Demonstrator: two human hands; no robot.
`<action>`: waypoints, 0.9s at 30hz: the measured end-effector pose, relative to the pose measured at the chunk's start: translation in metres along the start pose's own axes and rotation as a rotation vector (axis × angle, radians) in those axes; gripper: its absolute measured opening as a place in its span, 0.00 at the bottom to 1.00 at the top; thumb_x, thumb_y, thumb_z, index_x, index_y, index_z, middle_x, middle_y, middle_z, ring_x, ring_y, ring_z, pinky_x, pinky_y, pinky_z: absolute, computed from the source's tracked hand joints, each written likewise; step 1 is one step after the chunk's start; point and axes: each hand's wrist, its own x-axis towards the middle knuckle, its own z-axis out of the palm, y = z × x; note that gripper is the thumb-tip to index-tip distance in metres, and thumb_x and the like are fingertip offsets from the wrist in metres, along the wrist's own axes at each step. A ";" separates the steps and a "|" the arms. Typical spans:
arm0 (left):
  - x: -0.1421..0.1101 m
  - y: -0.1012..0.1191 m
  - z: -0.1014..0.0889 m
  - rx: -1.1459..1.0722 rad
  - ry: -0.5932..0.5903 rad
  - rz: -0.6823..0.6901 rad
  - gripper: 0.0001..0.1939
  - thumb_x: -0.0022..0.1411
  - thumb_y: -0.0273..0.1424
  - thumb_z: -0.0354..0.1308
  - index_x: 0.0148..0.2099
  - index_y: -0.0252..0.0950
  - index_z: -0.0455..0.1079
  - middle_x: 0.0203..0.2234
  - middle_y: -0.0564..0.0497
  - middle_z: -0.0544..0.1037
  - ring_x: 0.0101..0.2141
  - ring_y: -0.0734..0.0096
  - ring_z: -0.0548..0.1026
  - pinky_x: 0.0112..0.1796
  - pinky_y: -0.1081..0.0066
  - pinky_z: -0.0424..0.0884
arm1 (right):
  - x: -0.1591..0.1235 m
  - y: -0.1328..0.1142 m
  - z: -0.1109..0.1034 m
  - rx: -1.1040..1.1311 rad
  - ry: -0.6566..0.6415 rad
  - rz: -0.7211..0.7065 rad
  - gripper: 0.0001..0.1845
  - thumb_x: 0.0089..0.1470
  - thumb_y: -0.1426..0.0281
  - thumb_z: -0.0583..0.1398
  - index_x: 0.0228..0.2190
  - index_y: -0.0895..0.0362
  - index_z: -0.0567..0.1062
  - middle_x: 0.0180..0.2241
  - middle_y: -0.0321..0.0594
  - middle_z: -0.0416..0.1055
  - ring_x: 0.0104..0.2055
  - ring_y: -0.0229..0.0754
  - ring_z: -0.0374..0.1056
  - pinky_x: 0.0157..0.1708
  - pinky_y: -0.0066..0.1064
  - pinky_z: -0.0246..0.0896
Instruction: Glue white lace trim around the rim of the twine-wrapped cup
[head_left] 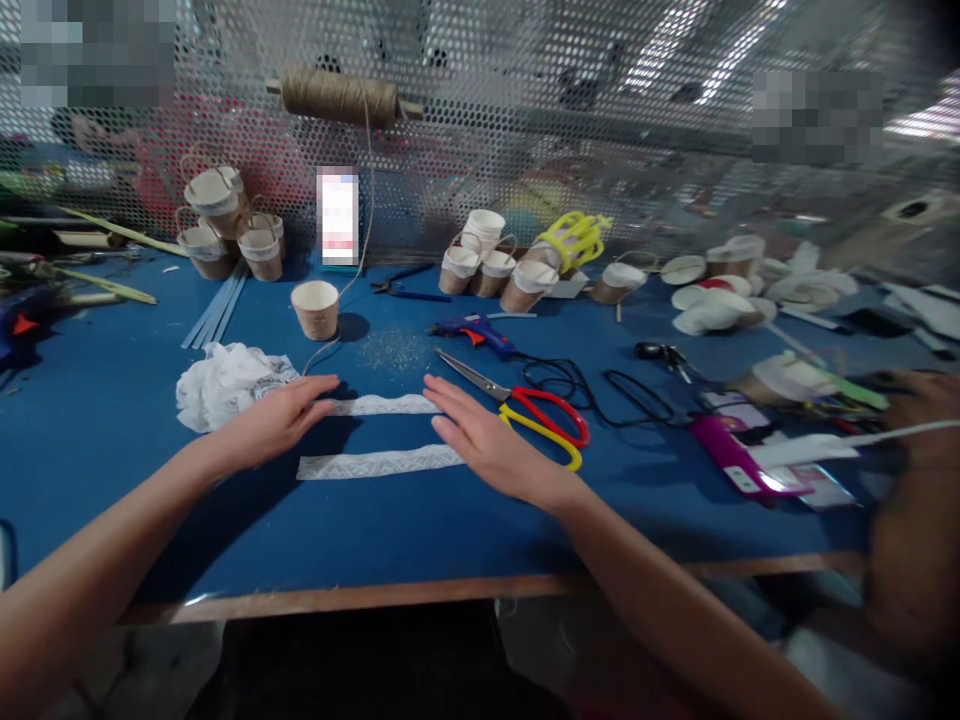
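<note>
My left hand [289, 415] has its fingers stretched out at the left end of a white lace strip [382, 405]. At the strip's right end are the extended fingers of my right hand [484, 440]. Nearer to me lies a second lace strip [379, 463], its right end partly under my right hand. A bunched pile of white lace [229, 385] sits just beyond my left forearm. Scissors with a red and a yellow handle [517, 395] lie beyond my right hand. A small paper-lined cup [315, 310] stands behind the strips, with twine at its side.
A blue glue gun [476, 333] with a black cord lies past the scissors. Several small cups [480, 275] and pliers [412, 287] stand or lie at the back. A twine spool [337, 98] hangs on the mesh. At right are a purple case [739, 455] and another person's arm [911, 500].
</note>
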 end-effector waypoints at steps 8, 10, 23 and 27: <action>-0.005 -0.014 -0.005 0.397 0.322 -0.056 0.17 0.62 0.32 0.41 0.34 0.32 0.72 0.32 0.40 0.77 0.36 0.57 0.74 0.40 0.60 0.68 | -0.032 0.023 -0.018 -0.092 0.442 0.158 0.11 0.56 0.66 0.52 0.29 0.57 0.71 0.29 0.42 0.72 0.30 0.41 0.68 0.30 0.32 0.64; -0.006 0.000 -0.009 0.398 0.295 -0.133 0.15 0.62 0.33 0.44 0.33 0.33 0.71 0.29 0.42 0.77 0.32 0.58 0.74 0.33 0.64 0.68 | -0.037 0.024 -0.014 -0.092 0.444 0.174 0.11 0.55 0.67 0.52 0.26 0.57 0.70 0.24 0.39 0.70 0.25 0.39 0.66 0.26 0.30 0.61; 0.005 0.018 0.023 0.195 -0.098 0.250 0.29 0.63 0.45 0.41 0.61 0.36 0.51 0.61 0.41 0.53 0.61 0.54 0.50 0.56 0.50 0.50 | 0.004 0.005 0.006 -0.229 0.129 -0.102 0.15 0.54 0.71 0.56 0.45 0.59 0.70 0.49 0.49 0.67 0.52 0.49 0.61 0.50 0.42 0.59; -0.006 0.018 0.011 0.159 0.006 0.251 0.28 0.63 0.44 0.42 0.61 0.36 0.51 0.61 0.40 0.55 0.60 0.55 0.50 0.56 0.52 0.51 | -0.004 0.006 -0.001 -0.212 0.170 -0.051 0.14 0.58 0.72 0.51 0.44 0.61 0.70 0.46 0.50 0.68 0.50 0.47 0.63 0.49 0.41 0.60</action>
